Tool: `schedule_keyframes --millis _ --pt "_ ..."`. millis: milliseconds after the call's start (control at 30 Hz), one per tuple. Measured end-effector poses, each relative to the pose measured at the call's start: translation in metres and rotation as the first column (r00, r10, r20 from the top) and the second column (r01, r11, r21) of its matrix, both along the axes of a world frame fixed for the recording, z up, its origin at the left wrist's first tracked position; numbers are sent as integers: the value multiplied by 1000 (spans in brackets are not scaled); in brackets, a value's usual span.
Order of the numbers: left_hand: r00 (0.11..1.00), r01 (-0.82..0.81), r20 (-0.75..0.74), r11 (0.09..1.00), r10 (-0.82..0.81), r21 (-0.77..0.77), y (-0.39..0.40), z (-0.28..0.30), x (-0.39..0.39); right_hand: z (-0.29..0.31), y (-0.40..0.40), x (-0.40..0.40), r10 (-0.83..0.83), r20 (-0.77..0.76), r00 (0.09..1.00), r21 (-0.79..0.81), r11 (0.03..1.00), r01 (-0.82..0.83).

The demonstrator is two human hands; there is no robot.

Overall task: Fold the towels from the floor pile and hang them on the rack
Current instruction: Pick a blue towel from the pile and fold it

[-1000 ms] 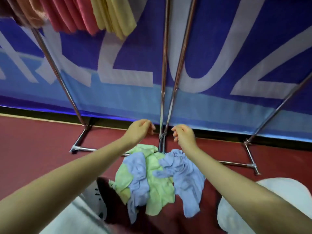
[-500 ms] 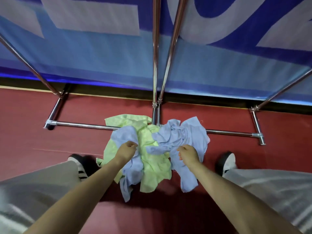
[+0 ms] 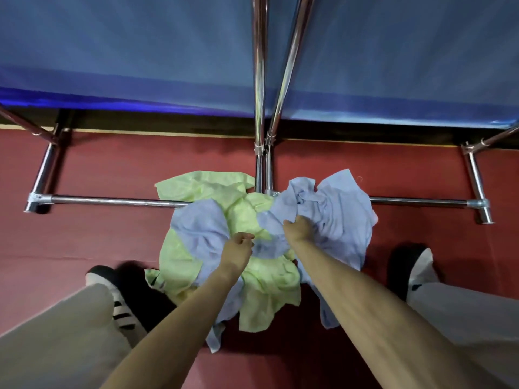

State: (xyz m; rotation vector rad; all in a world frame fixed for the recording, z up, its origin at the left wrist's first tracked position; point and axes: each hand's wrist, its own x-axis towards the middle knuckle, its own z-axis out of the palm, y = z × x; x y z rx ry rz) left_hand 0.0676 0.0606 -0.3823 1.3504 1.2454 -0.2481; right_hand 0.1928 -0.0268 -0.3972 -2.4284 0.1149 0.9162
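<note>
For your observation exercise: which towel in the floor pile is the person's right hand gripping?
The crumpled blue towel on the pile's right side; the right hand bunches it, while the green towels lie between and underneath.

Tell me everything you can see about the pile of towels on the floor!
The pile of towels is a crumpled heap of soft, thin cloths in two colours, light green and pale blue, all unfolded and tangled together. It lies on the red floor between the person's two shoes, over the low metal bar of the rack and against its upright poles. The left hand pinches blue cloth near the middle, and the right hand grips a bunched blue towel on the right side.
</note>
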Motion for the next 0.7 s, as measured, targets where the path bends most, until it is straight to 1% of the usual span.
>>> schedule_keyframes --millis 67,133,167,233,267,367,433,500,533,567,633,700 --pt "999 0 40 1000 -1 7 1 2 3 7 -1 1 8 168 986 -10 1000 -6" --pt "996 -30 85 1000 29 3 5 11 7 22 -6 2 -43 329 943 69 997 21" --pt "993 -46 107 999 45 7 8 19 10 32 -10 5 -112 386 916 138 988 63" --pt "986 -68 153 997 63 30 13 36 15 57 -19 15 -284 432 856 296 941 163" --pt "982 -71 177 997 63 40 14 47 18 72 -24 20 -333 435 836 356 917 180" --pt "962 -74 268 994 51 75 11 88 27 127 -37 32 -422 442 792 528 836 151" --pt "938 -77 345 993 40 94 4 120 32 165 -45 32 -431 425 796 601 792 108" --pt "908 -55 419 992 1 118 -8 153 35 200 -54 27 -311 449 838 598 801 -23" --pt "892 -40 451 990 -27 138 -15 169 34 217 -60 24 -218 476 852 571 813 -111" --pt "874 -31 483 987 -50 158 -22 184 32 235 -68 18 -111 518 848 532 818 -218" --pt "827 -26 556 982 -84 187 -37 214 26 268 -84 5 98 602 792 439 789 -431" --pt "778 4 610 973 -148 231 -52 240 14 296 -103 -11 252 652 715 365 722 -588"
